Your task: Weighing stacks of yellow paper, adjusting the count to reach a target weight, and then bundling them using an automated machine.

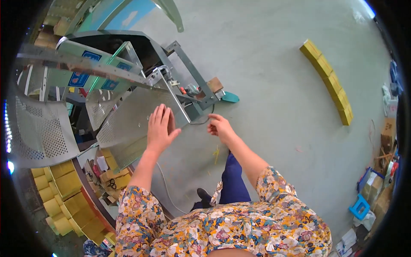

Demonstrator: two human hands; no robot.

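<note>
At the machine's (190, 68) near edge, the left hand (159, 128) is outstretched, thumb apart, gripping nothing visible, over the perforated plate (132, 113) — contact unclear. The right hand (219, 127) curls loosely; its hold is indeterminable. Beyond, blue labels (79, 79) bear white markings — grey floor (265, 85) extends rightward to yellow bundles (327, 81).

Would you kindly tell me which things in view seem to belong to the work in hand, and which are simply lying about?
Seemingly in the work:
perforated metal panel, beside the left hand
machine frame, near the right hand

Apparently just lying about:
yellow scraps on the floor
blue plastic item, far right
brown cardboard box, far right
</note>
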